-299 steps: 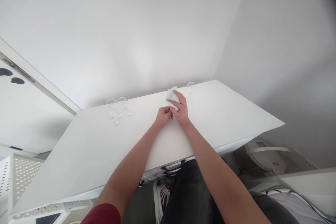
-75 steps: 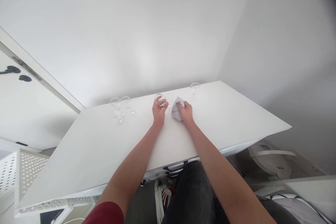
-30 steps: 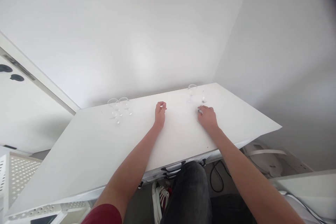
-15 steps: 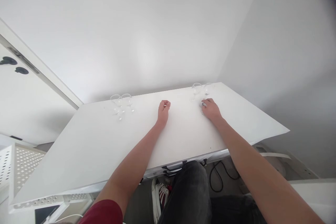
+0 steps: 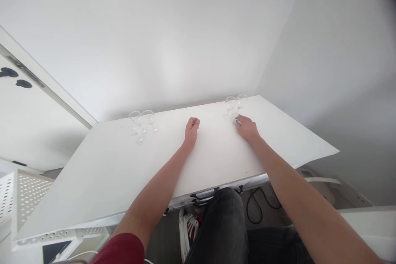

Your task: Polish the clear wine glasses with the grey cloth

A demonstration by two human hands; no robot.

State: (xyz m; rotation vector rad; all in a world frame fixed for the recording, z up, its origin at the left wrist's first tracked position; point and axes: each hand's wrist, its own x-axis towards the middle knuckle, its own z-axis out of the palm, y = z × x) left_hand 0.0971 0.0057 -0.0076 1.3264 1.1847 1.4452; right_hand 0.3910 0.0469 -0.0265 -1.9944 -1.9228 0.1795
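Observation:
My right hand (image 5: pixel 248 128) rests low over the right part of the white table (image 5: pixel 213 154), its fingers closed round a clear wine glass (image 5: pixel 238 122) that is mostly hidden by the hand. Just behind it stand two more stemmed glasses, a left one (image 5: pixel 230 102) and a right one (image 5: pixel 242 101), close together. Near the middle of the table lies my left hand (image 5: pixel 192 128), fingers curled in and no object visible in them. To its left, a group of clear stemmed glasses (image 5: pixel 147 119) stands upright; their see-through outlines overlap.
A white wall (image 5: pixel 167 49) rises behind the table, with a grey wall (image 5: pixel 337 74) to the right. At the left is a door with black handles (image 5: pixel 8 72). A perforated white panel (image 5: pixel 32 192) sits by the left corner. Below, a black cable (image 5: pixel 255 210) lies on the floor.
The right glass behind my right hand now stands closer to its neighbour on the left. My right hand has shifted slightly left. My left hand stays about where it was.

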